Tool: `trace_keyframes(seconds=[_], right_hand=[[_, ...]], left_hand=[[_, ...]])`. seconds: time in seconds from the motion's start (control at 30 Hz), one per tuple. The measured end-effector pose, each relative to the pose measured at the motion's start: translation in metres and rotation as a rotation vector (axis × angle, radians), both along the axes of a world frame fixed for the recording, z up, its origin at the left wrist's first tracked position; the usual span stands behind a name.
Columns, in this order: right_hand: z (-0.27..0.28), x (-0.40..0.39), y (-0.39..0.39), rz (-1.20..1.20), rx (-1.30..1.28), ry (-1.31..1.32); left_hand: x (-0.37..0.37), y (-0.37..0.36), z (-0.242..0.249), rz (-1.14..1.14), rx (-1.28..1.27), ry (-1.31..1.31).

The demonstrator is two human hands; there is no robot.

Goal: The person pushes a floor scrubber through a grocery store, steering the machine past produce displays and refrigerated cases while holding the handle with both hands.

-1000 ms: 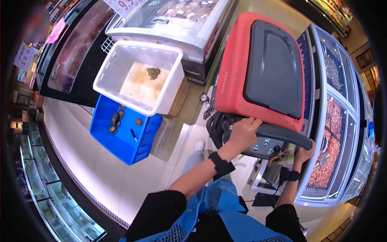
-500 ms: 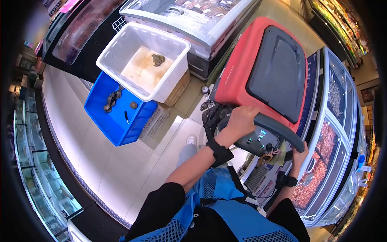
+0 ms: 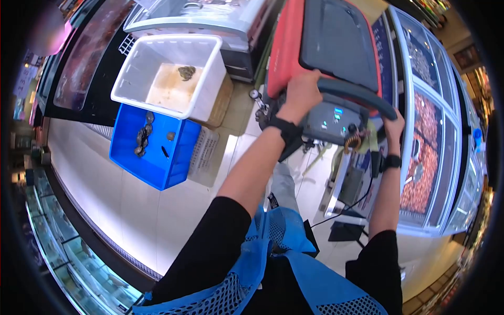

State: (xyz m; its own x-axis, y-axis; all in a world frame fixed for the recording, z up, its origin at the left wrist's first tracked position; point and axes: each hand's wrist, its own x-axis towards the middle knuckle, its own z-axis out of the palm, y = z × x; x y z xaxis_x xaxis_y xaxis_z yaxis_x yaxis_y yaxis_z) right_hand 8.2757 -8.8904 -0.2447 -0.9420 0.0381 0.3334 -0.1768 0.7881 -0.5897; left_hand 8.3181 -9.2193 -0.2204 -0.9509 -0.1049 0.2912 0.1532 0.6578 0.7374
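A red floor scrubber (image 3: 284,44) with a dark grey lid (image 3: 338,44) stands in front of me. Its dark curved handle (image 3: 352,92) runs across the near side. My left hand (image 3: 303,93) is wrapped round the handle's left end, and my right hand (image 3: 394,125) grips the right end. Between my arms sits the control panel (image 3: 332,119) with lit green and blue indicators. A brown ring-shaped item (image 3: 353,142) hangs by the panel, next to a yellowish-green cloth (image 3: 374,137). Both arms are stretched forward.
Left of the scrubber, a white bin (image 3: 206,79) holds a mottled dark lump. Below it, a blue bin (image 3: 176,163) contains several dark roundish things. Glass-topped display cases (image 3: 407,63) line the right, and another display case (image 3: 184,23) stands ahead. Glass tanks (image 3: 79,262) are at left.
The scrubber sits farther forward and a little left in view, and my arms reach out straighter. More floor shows beneath the handle. Both hands keep their grip; the bins appear slightly farther left.
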Motion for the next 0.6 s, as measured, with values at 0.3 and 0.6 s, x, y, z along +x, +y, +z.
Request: trace_keyframes(seconds=[0.3,0.6], right_hand=[[0.014,0.021,-0.016,-0.062,0.009,-0.051],[0.011,0.037,-0.026,-0.134,-0.007,0.050]], left_hand=[[0.009,-0.001,0.001,0.040,0.011,-0.020],[0.028,-0.011,-0.015,0.090,0.094,0.202]])
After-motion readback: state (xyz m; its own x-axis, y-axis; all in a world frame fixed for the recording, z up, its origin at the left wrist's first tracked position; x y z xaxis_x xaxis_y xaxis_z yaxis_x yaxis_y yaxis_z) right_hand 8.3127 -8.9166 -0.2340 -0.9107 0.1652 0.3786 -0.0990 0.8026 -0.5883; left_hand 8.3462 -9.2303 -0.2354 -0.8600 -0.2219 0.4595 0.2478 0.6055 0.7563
